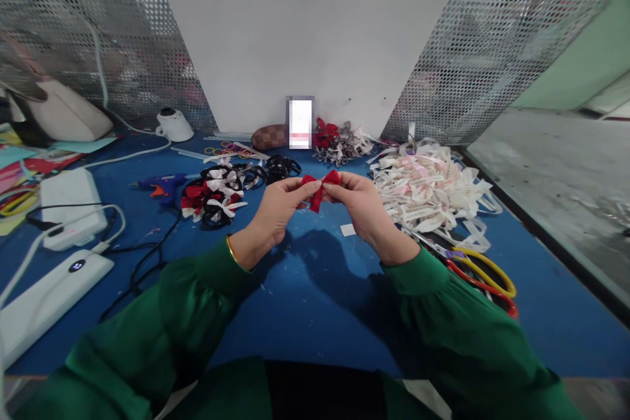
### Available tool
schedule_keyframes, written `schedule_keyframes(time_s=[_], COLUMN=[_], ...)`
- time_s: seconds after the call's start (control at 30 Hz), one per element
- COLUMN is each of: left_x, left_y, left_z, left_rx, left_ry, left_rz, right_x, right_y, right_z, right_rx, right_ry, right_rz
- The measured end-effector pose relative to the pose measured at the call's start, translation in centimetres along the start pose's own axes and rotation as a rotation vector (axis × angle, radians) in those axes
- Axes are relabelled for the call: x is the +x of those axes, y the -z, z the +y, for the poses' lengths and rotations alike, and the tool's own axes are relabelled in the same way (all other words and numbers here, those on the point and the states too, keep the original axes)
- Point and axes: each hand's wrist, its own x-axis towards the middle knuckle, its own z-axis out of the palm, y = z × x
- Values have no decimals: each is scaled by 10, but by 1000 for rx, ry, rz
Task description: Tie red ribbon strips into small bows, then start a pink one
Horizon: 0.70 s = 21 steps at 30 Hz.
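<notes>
A small red ribbon bow [317,199] is held up above the blue table, pinched from both sides. My left hand [282,205] grips its left part between thumb and fingers. On the other side, my right hand [358,202] pinches it near the middle and right loop. One tail of the bow hangs down between the hands. Beneath my right hand lies a small white paper piece [347,230]. Left of my left hand sits a pile of black hair ties with red and white bows [216,193].
A heap of white ribbons [428,187] and large scissors [485,275] lie at right. A blue glue gun [165,187], white power strip [73,203] and power bank [59,295] with cables are at left. More bows [339,142] sit by a bright phone [300,121] at the white board [305,39].
</notes>
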Motion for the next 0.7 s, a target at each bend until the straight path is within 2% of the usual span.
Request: schedule_keyframes(time_s=[0.17, 0.3, 0.5, 0.6, 0.7], left_x=[1, -1, -3, -4, -4], left_y=[-1, -3, -2, -2, -2], left_z=[-3, -1, 1, 3, 3], left_rx=[-121, -130, -97, -109, -86], left_ry=[11, 18, 14, 41, 61], left_rz=[107, 29, 69, 48, 26], right_x=[-1, -3, -6, -6, -6], right_y=[0, -2, -5, -6, -7], right_z=[0, 2, 6, 8, 10], right_rx=[15, 26, 82, 91, 52], right_ry=[-28, -53, -113, -157, -128], right_rz=[8, -13, -48, -50, -33])
